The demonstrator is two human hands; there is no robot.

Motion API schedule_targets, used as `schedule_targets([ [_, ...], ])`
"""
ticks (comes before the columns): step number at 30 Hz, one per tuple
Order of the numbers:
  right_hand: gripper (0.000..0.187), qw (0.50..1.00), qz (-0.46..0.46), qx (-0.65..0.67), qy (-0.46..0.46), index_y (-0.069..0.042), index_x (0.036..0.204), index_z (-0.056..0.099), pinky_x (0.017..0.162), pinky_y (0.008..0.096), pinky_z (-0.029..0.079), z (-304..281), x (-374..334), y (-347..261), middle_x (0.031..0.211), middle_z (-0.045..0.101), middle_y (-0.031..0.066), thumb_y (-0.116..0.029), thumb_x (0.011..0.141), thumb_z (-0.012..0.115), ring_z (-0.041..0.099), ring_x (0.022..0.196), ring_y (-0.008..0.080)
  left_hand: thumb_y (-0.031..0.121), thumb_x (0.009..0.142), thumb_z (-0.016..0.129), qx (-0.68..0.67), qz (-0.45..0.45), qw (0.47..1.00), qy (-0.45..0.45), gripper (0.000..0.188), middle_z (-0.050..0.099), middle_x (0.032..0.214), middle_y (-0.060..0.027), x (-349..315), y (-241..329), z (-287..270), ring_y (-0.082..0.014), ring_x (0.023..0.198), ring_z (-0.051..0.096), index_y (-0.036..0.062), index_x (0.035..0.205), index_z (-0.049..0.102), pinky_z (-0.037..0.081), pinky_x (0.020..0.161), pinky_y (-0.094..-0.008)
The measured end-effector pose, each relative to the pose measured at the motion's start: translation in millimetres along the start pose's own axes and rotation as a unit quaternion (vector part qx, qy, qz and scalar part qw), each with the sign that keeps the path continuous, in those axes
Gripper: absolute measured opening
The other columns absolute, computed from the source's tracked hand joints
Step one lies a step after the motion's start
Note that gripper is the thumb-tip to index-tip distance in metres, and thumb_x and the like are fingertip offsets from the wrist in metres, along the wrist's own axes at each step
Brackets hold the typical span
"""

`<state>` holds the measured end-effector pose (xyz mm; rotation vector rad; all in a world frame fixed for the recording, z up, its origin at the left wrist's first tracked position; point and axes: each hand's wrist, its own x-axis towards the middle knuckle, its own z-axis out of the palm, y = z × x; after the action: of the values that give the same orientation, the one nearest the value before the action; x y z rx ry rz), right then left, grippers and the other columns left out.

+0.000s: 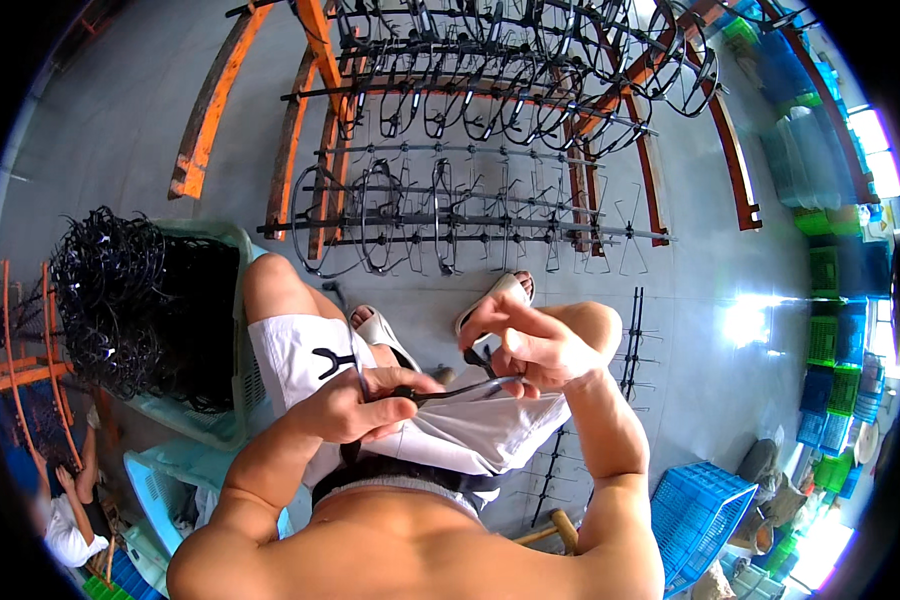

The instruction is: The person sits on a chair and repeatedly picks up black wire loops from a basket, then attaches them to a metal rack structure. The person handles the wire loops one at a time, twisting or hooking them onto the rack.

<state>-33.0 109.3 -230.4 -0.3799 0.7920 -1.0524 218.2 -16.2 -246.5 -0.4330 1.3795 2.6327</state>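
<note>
Above my lap I hold a glossy black curved frame [460, 391], a thin bent piece like the loops hung on the rack. My left hand [362, 405] is closed round one end, thumb along the top. At the other end my right hand [542, 352] has its fingers bent and pinched about the piece, so the tip there is partly hidden. Beyond my feet, similar black loops [440, 215] hang from dark hooked bars [530, 232].
An orange rack [210, 110] carries more loops at the far side. On my left a pale green crate [232, 330] overflows with black loops [110, 290]. A blue crate [700, 520] stands at the right, and hooked bars [632, 345] lie on the floor. Another person [70, 520] sits far left.
</note>
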Motion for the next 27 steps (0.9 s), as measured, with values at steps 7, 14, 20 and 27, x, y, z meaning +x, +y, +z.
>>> schedule_targets([
  [7,0.029,0.96,-0.279,-0.007,-0.033,0.004,0.099,0.049,0.034,0.0228,0.038,-54,-30,-27,0.071,0.056,0.013,-0.016,0.086,0.064,0.049,0.046,0.0117,0.009,0.094,0.048,0.26,0.399,0.852,0.216,0.055,0.052,0.115,-0.0153,42,-39,2,-0.0163,0.086,0.056,0.0062,0.142,0.021,0.048,0.069,-0.0261],
  [14,0.012,0.93,-0.251,0.134,0.232,-0.01,0.101,0.048,0.052,0.0244,0.042,-56,69,-26,0.08,0.054,0.0042,-0.015,0.093,0.054,0.05,0.064,0.0112,-0.001,0.081,0.063,0.385,0.272,0.825,0.313,0.035,0.053,0.069,-0.0036,121,-48,10,-0.0099,0.052,0.045,0.0006,0.114,0.051,0.039,0.051,-0.0219],
  [20,0.008,0.913,-0.268,0.139,0.274,-0.007,0.091,0.049,0.058,0.0253,0.046,-87,119,-5,0.083,0.058,0.0073,-0.011,0.092,0.055,0.055,0.068,0.0141,0.006,0.081,0.068,0.354,0.251,0.813,0.388,0.04,0.056,0.08,-0.0059,181,-78,1,-0.0098,0.055,0.048,0.0024,0.116,0.05,0.041,0.05,-0.0241],
  [27,0.008,0.923,-0.272,0.172,0.209,-0.008,0.093,0.047,0.056,0.0244,0.044,-81,118,-17,0.087,0.058,0.0084,-0.01,0.093,0.054,0.053,0.068,0.0131,0.007,0.086,0.062,0.388,0.27,0.785,0.4,0.034,0.06,0.073,-0.0096,186,-71,-10,-0.0125,0.059,0.055,0.0013,0.117,0.048,0.044,0.053,-0.0249],
])
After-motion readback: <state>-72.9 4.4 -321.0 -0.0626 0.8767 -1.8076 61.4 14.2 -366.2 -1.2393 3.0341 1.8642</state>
